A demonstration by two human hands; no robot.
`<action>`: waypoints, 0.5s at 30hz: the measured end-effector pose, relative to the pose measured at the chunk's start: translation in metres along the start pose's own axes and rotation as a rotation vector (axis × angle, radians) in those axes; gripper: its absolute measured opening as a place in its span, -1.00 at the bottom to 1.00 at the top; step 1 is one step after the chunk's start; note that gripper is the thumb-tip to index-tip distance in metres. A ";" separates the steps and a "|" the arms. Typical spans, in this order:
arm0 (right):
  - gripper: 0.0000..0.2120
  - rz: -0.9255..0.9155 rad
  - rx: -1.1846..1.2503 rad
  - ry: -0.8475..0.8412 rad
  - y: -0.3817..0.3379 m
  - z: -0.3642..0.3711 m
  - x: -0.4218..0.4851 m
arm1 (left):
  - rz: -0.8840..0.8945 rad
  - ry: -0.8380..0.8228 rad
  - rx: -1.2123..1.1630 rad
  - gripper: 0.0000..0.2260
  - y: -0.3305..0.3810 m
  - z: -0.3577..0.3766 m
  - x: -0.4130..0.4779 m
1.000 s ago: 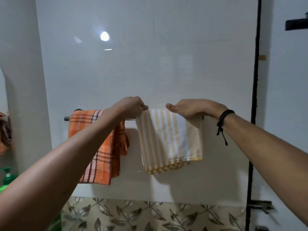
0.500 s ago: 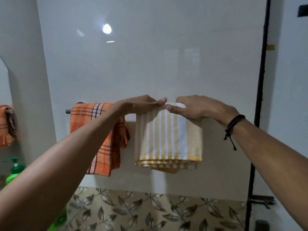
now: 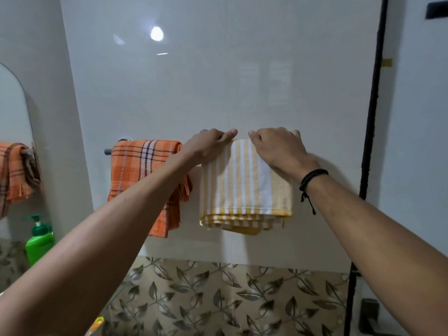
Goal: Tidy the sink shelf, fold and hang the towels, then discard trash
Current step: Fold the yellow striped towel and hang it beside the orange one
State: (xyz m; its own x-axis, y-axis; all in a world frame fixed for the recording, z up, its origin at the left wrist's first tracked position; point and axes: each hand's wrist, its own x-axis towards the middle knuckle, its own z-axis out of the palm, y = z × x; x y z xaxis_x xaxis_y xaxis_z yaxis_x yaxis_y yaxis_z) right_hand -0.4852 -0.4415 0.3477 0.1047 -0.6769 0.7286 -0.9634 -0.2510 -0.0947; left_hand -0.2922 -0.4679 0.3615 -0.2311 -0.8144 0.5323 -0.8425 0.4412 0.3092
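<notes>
Two towels are hanging on one towel bar (image 3: 108,151). The yellow striped towel (image 3: 244,185) is draping folded over it against the wall, its white and pale-yellow stripes running vertically and its layered hems stacking at six o'clock. You are gripping its top fold with both hands, left hand (image 3: 211,144) at eleven o'clock and right hand (image 3: 278,149) at one, fingers curling over it. The orange plaid towel (image 3: 145,175) is hanging just beside it at nine o'clock. One green pump bottle (image 3: 40,241) is standing well apart at eight.

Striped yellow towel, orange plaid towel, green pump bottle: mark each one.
striped yellow towel (image 3: 244,180), head view, middle of front fold.
orange plaid towel (image 3: 135,170), head view, upper front face.
green pump bottle (image 3: 40,246), head view, body below the pump.
</notes>
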 end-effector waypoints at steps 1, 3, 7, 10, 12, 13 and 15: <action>-0.51 0.011 -0.009 0.013 -0.001 0.000 -0.002 | 0.006 0.033 0.008 -0.44 -0.001 0.001 -0.001; -0.49 0.037 -0.018 0.038 -0.002 0.000 -0.006 | 0.025 0.109 0.024 -0.52 -0.003 0.003 -0.006; -0.58 0.053 -0.073 0.190 -0.006 0.002 -0.017 | 0.052 0.242 -0.015 -0.62 -0.012 0.003 -0.016; -0.70 0.028 -0.073 0.322 -0.014 0.007 -0.026 | 0.072 0.293 -0.034 -0.66 -0.019 0.004 -0.026; -0.75 0.004 -0.064 0.375 -0.021 0.011 -0.033 | 0.070 0.314 -0.037 -0.68 -0.020 0.005 -0.033; -0.77 -0.009 -0.055 0.387 -0.025 0.013 -0.036 | 0.065 0.319 -0.037 -0.68 -0.020 0.006 -0.037; -0.78 -0.023 -0.032 0.400 -0.032 0.015 -0.041 | 0.056 0.322 -0.041 -0.67 -0.020 0.007 -0.046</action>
State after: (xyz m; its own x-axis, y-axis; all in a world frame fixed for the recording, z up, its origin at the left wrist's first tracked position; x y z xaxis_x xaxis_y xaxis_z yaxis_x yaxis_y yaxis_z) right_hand -0.4548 -0.4162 0.3100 0.0283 -0.3471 0.9374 -0.9696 -0.2374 -0.0587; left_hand -0.2675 -0.4418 0.3253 -0.1051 -0.6300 0.7695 -0.8108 0.5023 0.3005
